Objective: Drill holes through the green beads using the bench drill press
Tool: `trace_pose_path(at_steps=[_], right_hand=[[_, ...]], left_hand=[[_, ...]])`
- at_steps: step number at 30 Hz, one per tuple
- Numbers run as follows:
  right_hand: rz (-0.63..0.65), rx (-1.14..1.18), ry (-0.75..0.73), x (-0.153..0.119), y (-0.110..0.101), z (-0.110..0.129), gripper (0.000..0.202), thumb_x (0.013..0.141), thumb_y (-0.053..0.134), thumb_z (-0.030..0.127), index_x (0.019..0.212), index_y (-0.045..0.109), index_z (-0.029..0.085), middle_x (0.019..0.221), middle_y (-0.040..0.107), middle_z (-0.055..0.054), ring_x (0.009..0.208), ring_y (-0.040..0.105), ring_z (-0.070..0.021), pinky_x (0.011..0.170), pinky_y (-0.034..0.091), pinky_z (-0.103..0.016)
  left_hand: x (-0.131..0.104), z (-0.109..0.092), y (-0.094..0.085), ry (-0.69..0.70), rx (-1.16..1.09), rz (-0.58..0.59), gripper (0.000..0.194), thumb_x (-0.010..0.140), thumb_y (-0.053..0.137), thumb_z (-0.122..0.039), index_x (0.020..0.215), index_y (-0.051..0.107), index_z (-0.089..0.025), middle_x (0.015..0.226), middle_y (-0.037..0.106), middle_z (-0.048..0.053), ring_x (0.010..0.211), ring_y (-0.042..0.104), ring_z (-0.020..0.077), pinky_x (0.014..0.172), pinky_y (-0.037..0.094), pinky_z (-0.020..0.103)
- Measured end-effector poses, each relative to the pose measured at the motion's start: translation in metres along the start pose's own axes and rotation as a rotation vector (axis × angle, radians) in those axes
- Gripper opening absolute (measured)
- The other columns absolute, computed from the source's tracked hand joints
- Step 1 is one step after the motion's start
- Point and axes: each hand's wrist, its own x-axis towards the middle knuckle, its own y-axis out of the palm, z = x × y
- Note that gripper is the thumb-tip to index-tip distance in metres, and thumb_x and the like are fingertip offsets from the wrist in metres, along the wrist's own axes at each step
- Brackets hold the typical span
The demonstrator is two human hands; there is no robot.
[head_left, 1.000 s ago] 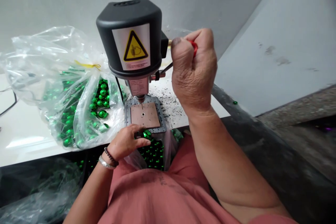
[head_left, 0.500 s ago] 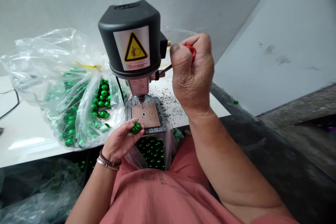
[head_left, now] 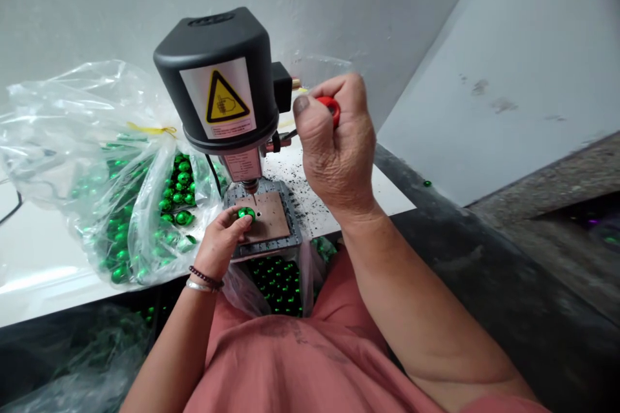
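Observation:
My left hand point(head_left: 223, 235) pinches a shiny green ball point(head_left: 246, 213) between thumb and fingers. The ball is over the brown plate point(head_left: 271, 222) of a small drill press point(head_left: 217, 77), just left of the hole in that plate and close to the thin drill bit point(head_left: 254, 199). My right hand point(head_left: 339, 135) is wrapped round the red knob point(head_left: 330, 110) of the press's feed lever, up at the right of the black motor housing. A warning label with a hand sign is on the housing's front.
A clear plastic bag point(head_left: 140, 174) of green balls lies on the white table point(head_left: 29, 290) at the left. Below the press, another bag holds many balls point(head_left: 276, 284). Dark shavings point(head_left: 300, 200) are scattered beside the base. One ball point(head_left: 427, 183) lies near the right wall.
My left hand has brought the green ball up from the plate's front edge to beside the hole under the bit. My right hand keeps hold of the knob. The whole view has shifted slightly.

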Motion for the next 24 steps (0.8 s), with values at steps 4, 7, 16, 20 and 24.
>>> trace_pose_path(at_steps=[4,7,16,20,24], right_hand=[[0.007,-0.045,0.001,-0.001,-0.002,0.0,0.023,0.086,0.041,0.042,0.079,0.039,0.02,0.068,0.042,0.004,0.06,0.045,-0.0052,0.059,0.042,-0.019],[0.013,-0.04,0.002,-0.001,-0.003,0.0,0.022,0.086,0.041,0.042,0.079,0.04,0.02,0.069,0.041,0.004,0.059,0.042,-0.0042,0.058,0.041,-0.018],[0.0,0.054,-0.019,-0.004,-0.004,0.0,0.019,0.085,0.046,0.036,0.078,0.043,0.019,0.067,0.04,0.005,0.055,0.037,-0.0026,0.055,0.038,-0.015],[0.006,0.033,-0.006,-0.005,-0.006,-0.001,0.021,0.083,0.048,0.038,0.077,0.044,0.019,0.063,0.039,0.006,0.053,0.036,-0.0022,0.051,0.037,-0.015],[0.011,-0.04,-0.008,-0.012,-0.01,-0.002,0.014,0.081,0.049,0.032,0.075,0.043,0.02,0.06,0.039,0.007,0.05,0.033,-0.0021,0.051,0.038,-0.016]], left_hand=[[0.017,0.004,0.004,0.07,0.157,-0.032,0.047,0.064,0.069,-0.042,0.099,0.062,-0.013,0.087,0.068,0.006,0.072,0.06,0.0138,0.061,0.046,0.023],[0.026,0.008,0.005,0.11,0.227,-0.059,0.045,0.065,0.067,-0.04,0.1,0.062,-0.013,0.092,0.069,0.008,0.078,0.063,0.0167,0.068,0.048,0.027],[0.028,0.014,0.014,0.163,0.431,-0.073,0.037,0.065,0.067,-0.033,0.099,0.065,-0.019,0.08,0.069,0.001,0.073,0.062,0.0152,0.068,0.048,0.026],[0.028,0.014,0.016,0.175,0.536,-0.093,0.041,0.066,0.067,-0.034,0.104,0.065,-0.021,0.075,0.068,0.0,0.074,0.062,0.0166,0.068,0.048,0.027],[0.028,0.015,0.017,0.215,0.598,-0.112,0.039,0.066,0.067,-0.032,0.104,0.066,-0.021,0.083,0.069,0.002,0.081,0.062,0.018,0.075,0.048,0.03]])
